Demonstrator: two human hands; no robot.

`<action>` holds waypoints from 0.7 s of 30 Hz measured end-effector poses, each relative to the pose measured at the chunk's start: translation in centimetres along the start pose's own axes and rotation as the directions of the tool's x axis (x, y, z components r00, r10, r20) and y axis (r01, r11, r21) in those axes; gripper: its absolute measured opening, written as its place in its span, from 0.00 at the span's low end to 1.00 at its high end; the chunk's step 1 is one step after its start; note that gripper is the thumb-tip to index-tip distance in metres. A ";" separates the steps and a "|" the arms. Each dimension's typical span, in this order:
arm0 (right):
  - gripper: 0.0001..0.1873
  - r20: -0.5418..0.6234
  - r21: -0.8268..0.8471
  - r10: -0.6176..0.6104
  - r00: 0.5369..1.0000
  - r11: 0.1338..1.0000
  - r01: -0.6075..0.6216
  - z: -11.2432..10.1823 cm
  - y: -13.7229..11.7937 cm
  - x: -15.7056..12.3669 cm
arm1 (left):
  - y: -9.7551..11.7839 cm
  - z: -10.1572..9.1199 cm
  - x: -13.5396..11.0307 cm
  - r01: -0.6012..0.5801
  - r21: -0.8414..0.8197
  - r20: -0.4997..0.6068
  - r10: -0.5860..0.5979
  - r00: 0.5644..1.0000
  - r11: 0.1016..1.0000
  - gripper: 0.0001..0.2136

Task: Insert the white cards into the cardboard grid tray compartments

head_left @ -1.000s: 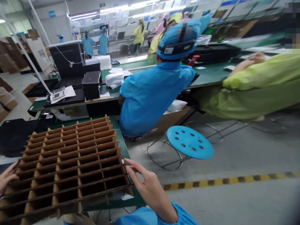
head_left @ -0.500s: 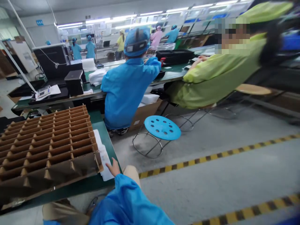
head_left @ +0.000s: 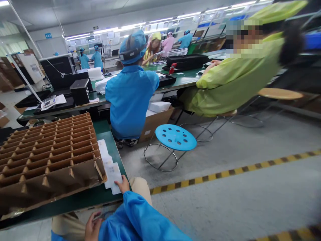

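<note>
My right hand point(head_left: 122, 184) is at the corner of the green table, thumb and fingers closed on the edge of a white printed slip point(head_left: 113, 172). More white slips point(head_left: 102, 147) lie overlapping beneath and behind it, along the side of a cardboard divider grid point(head_left: 75, 174). Low in the view, over my lap, my left hand point(head_left: 92, 227) is closed around a small, thin greyish object point(head_left: 96, 216) whose kind I cannot make out. Part of that hand is cut off by the lower edge.
The green table point(head_left: 101, 127) carries the divider grid. Beyond it, a co-worker in blue point(head_left: 130, 100) and one in yellow-green point(head_left: 233, 77) sit at a long bench. A blue stool point(head_left: 175, 137) stands on the floor to the right, near yellow-black floor tape point(head_left: 208, 177).
My right hand has gone from spread fingers to a grip on the slip. My left hand has come into view at the bottom. The blue-clad co-worker has shifted left.
</note>
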State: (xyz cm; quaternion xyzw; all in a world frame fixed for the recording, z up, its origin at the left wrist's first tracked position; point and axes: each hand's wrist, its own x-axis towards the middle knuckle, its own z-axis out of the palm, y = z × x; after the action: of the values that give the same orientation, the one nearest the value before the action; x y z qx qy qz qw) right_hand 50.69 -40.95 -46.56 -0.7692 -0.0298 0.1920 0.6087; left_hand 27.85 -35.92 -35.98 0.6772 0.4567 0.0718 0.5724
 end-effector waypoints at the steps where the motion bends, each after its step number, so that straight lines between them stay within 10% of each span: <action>1: 0.16 0.001 0.015 0.008 1.000 1.000 -0.008 -0.2 0.2 0.2 | -0.1 0.6 0.6 -0.010 0.051 0.020 0.009 1.000 0.999 0.30; 10: 0.15 0.018 0.129 0.012 1.000 0.992 -0.014 1.2 -0.4 1.4 | 0.7 8.9 11.0 -0.068 0.287 0.004 0.070 0.998 0.955 0.31; 21: 0.18 0.069 0.206 0.114 0.991 0.970 -0.126 -0.6 0.9 2.5 | 1.6 10.5 11.6 -0.122 0.284 0.003 0.127 0.992 0.951 0.23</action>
State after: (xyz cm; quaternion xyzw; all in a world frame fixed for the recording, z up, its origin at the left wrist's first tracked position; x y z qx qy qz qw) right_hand 53.01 -41.07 -47.97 -0.6954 0.0200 0.2522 0.6726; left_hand 41.82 -35.13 -43.11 0.7790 0.4231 0.0469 0.4604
